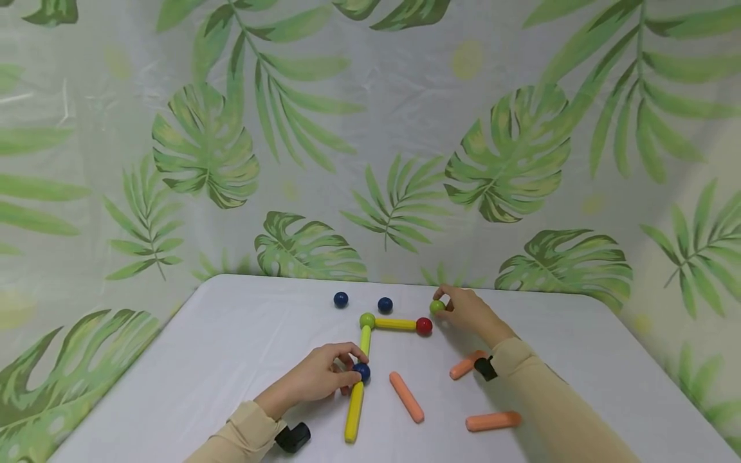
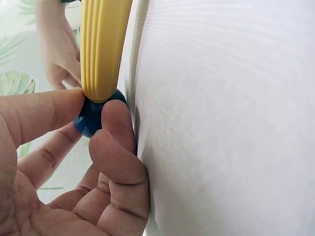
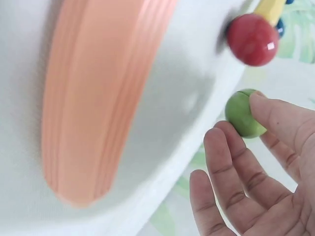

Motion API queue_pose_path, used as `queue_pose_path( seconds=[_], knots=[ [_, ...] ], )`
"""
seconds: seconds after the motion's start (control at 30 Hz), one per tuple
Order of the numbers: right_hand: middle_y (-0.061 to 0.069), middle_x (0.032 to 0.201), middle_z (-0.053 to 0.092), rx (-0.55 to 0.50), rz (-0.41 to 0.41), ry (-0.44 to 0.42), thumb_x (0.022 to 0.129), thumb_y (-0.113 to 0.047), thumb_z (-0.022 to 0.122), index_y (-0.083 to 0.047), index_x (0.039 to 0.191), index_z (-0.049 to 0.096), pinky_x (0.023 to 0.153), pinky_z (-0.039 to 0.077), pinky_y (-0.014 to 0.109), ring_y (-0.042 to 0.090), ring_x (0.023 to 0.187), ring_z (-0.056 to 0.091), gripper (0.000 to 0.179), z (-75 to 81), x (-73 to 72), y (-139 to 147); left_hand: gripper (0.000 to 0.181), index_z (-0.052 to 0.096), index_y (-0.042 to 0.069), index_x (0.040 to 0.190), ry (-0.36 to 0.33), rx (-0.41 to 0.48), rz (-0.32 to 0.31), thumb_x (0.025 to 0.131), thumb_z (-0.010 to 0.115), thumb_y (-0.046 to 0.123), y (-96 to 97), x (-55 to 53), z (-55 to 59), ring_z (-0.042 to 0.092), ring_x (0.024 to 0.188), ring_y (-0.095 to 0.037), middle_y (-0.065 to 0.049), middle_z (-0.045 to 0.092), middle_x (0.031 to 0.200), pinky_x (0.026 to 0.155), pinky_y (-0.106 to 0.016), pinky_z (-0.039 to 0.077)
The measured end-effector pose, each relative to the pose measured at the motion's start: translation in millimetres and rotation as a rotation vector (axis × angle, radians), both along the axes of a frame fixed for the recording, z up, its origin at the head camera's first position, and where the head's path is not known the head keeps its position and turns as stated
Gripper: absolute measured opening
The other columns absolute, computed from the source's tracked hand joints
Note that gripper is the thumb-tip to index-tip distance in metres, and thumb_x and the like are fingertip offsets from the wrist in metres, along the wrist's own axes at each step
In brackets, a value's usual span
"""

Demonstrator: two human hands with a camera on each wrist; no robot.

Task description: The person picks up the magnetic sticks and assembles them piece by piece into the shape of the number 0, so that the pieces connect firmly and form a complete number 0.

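My left hand [image 1: 324, 372] pinches a dark blue ball [image 1: 361, 371] between thumb and fingers. A yellow stick [image 1: 354, 413] runs from that ball toward me, and a yellow-green stick [image 1: 365, 342] leads away from it to a green ball [image 1: 367, 320]. From the green ball another yellow stick [image 1: 396, 325] extends right to a red ball [image 1: 424, 326]. My right hand [image 1: 470, 314] holds a second green ball [image 3: 243, 114] with its fingertips, just beyond and right of the red ball. In the left wrist view, the yellow stick's end meets the blue ball [image 2: 88, 118].
Two loose blue balls, one left [image 1: 341, 299] and one nearer the middle [image 1: 384, 305], lie toward the table's back edge. Orange sticks lie between and under my arms: one in the middle [image 1: 406, 397], one at the right front [image 1: 493, 421], one beside my right wrist [image 1: 466, 365].
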State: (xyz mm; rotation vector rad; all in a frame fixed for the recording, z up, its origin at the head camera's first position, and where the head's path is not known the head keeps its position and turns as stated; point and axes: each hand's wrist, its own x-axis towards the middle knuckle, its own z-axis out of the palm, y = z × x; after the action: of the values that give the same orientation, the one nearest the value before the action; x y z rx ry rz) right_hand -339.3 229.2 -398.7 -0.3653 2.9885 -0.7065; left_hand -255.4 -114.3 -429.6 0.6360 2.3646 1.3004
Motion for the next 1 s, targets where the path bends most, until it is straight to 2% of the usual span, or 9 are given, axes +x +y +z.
queue_pose_path(
  seconds=[0.17, 0.33, 0.57, 0.7, 1.0],
  knots=[
    [0.009, 0.098, 0.075, -0.04, 0.042, 0.034, 0.101, -0.016, 0.075, -0.008, 0.129, 0.064, 0.078, 0.057, 0.039, 0.022, 0.089, 0.069, 0.031, 9.8, 16.3, -3.6, 0.024, 0.07, 0.012, 0.127, 0.001, 0.009, 0.001, 0.103, 0.072, 0.013, -1.7, -0.7, 1.4, 0.066, 0.072, -0.015, -0.006, 0.065, 0.104, 0.057, -0.026, 0.049],
    [0.004, 0.095, 0.073, -0.061, 0.079, 0.049, 0.101, -0.017, 0.076, -0.012, 0.128, 0.065, 0.077, 0.055, 0.036, 0.017, 0.085, 0.067, 0.03, 15.6, 35.3, -11.9, 0.024, 0.07, 0.012, 0.127, -0.005, 0.016, 0.006, 0.103, 0.072, 0.013, -2.1, -1.6, 2.5, 0.066, 0.073, -0.015, -0.006, 0.064, 0.106, 0.057, -0.026, 0.048],
    [-0.001, 0.092, 0.072, -0.079, 0.147, 0.056, 0.099, -0.017, 0.078, -0.017, 0.123, 0.066, 0.075, 0.053, 0.03, 0.01, 0.081, 0.064, 0.027, 13.9, 64.5, -28.1, 0.024, 0.069, 0.012, 0.126, -0.009, 0.025, 0.012, 0.103, 0.072, 0.013, -3.6, -2.6, -0.1, 0.065, 0.071, -0.015, -0.006, 0.064, 0.104, 0.057, -0.027, 0.048],
    [-0.003, 0.091, 0.071, -0.1, 0.167, 0.016, 0.098, -0.017, 0.079, -0.018, 0.122, 0.066, 0.068, 0.052, 0.026, 0.009, 0.079, 0.062, 0.027, 9.5, 86.1, -35.3, 0.024, 0.069, 0.011, 0.126, -0.028, 0.042, 0.001, 0.102, 0.073, 0.012, -5.1, -1.8, -2.5, 0.065, 0.07, -0.014, -0.006, 0.064, 0.102, 0.056, -0.026, 0.047],
    [-0.007, 0.088, 0.07, -0.142, 0.275, -0.064, 0.098, -0.022, 0.081, -0.018, 0.121, 0.066, 0.069, 0.051, 0.022, 0.006, 0.075, 0.06, 0.028, 9.4, 131.7, -47.7, 0.024, 0.069, 0.014, 0.126, -0.049, 0.053, 0.002, 0.102, 0.073, 0.014, -2.8, -2.2, -3.2, 0.064, 0.068, -0.014, -0.006, 0.064, 0.101, 0.056, -0.027, 0.046]
  ],
)
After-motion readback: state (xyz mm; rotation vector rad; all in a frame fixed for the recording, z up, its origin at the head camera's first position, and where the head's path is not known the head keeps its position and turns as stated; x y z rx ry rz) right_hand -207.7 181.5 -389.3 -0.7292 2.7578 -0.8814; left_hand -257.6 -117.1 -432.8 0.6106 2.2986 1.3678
